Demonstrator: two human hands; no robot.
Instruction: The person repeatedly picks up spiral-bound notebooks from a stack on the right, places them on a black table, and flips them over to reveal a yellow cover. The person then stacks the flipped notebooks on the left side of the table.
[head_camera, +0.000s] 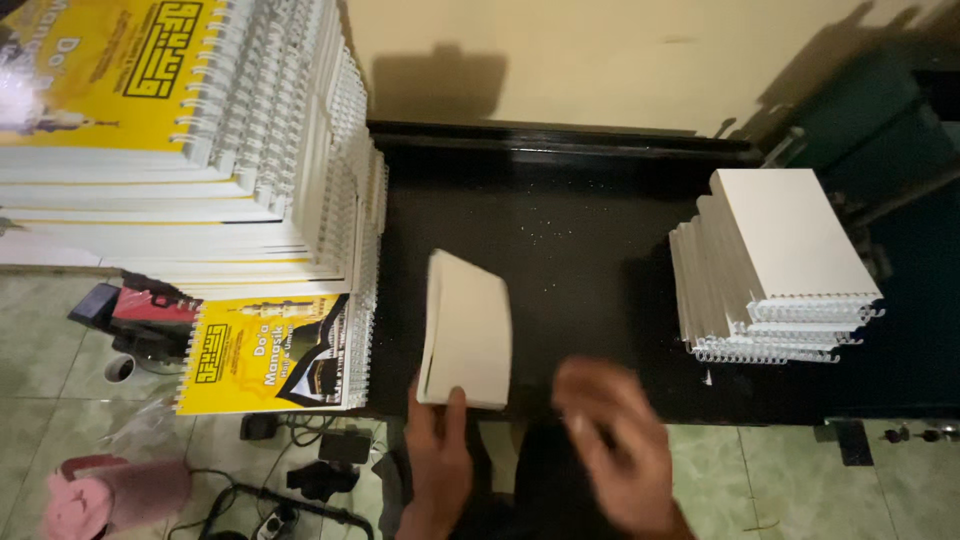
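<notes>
My left hand (438, 450) grips the near edge of a small cream booklet (467, 328), thumb on top, holding it tilted over the black table (580, 220). To the right of the booklet my right hand (612, 440) hovers at the table's front edge, blurred, fingers apart and holding nothing. A tall stack of yellow-covered spiral-bound booklets (190, 140) rises at the left. A lower stack of white spiral-bound booklets (775, 265) lies face down at the right of the table.
A single yellow booklet (275, 352) juts out at the bottom of the left stack. On the tiled floor below lie cables and dark devices (320, 470) and a pink cloth item (110, 495). A cream wall runs behind the table.
</notes>
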